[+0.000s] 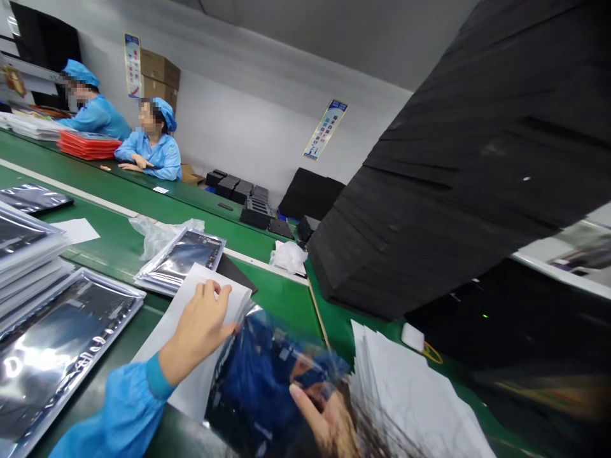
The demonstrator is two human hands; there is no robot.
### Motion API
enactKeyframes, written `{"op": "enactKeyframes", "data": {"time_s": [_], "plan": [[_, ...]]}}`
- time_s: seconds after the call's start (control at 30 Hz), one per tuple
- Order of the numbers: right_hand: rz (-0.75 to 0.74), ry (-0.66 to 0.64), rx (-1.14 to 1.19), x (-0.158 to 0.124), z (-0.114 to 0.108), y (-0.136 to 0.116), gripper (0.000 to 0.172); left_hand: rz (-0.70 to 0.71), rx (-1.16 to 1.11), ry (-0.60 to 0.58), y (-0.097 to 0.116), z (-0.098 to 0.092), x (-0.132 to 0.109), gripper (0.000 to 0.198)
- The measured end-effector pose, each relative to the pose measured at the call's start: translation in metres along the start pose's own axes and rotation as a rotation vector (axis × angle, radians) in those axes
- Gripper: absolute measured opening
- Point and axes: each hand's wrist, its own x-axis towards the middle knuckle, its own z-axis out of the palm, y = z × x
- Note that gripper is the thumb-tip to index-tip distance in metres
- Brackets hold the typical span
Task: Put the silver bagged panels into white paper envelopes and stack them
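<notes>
A dark glossy panel in clear plastic film (258,381) is tilted at the bottom centre. My right hand (324,413) holds it at its right side, thumb on the glossy face; strands of hair partly cover that hand. My left hand (200,321) lies over a stack of white sheets (184,296), its fingers curled at the top edge and its thumb near the panel's upper left corner. Whether the fingers pinch a sheet is too unclear to tell. Behind the sheets lies another bagged panel (188,254).
Stacked bagged panels (62,356) fill the left side. White sheets (410,394) lie at the right, near a white box (413,337). A tall black foam stack (405,191) leans overhead. Two people in blue (155,152) sit across the green bench (229,222).
</notes>
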Motion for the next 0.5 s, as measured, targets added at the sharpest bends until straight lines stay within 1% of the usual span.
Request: {"op": "enactKeyframes", "data": {"time_s": [0.07,0.13,0.17,0.27,0.37,0.43,0.5], "plan": [[0.055,-0.008,0.042,0.013,0.001,0.005,0.037,-0.045,0.089,-0.022,0.005,0.021,0.005,0.037],[0.079,0.001,0.08,0.025,0.006,0.015,0.042,-0.079,0.131,-0.032,0.008,0.039,0.008,0.024],[0.09,0.007,0.105,0.029,0.009,0.02,0.043,-0.09,0.139,-0.032,0.008,0.047,0.009,0.022],[0.144,-0.012,0.191,0.036,0.018,0.038,0.043,-0.112,0.151,-0.017,0.005,0.062,0.01,0.025],[0.158,-0.01,0.226,0.035,0.022,0.043,0.042,-0.104,0.144,0.016,0.002,0.066,0.012,0.02],[0.134,-0.016,0.203,0.032,0.02,0.036,0.042,-0.091,0.125,0.048,0.001,0.063,0.014,0.02],[0.109,-0.03,0.169,0.026,0.018,0.026,0.042,-0.089,0.099,0.09,0.0,0.056,0.015,0.023]]}}
